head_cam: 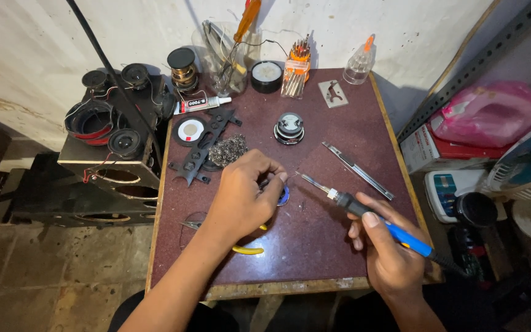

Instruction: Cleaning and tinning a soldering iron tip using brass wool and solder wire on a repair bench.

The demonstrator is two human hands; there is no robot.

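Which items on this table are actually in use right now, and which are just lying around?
In use:
- soldering iron, held in the right hand
- small round blue part, pinched under the left hand

Lying about:
- small speaker
- metal ruler strip
- glue tube
- yellow-handled pliers
- wire-wool tip cleaner
- screwdriver set

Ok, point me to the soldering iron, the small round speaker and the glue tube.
soldering iron (401, 236), head view, on the blue handle just past the right hand (388, 258).
small round speaker (289, 128), head view, on its round top face.
glue tube (201, 103), head view, on the middle of the white body.
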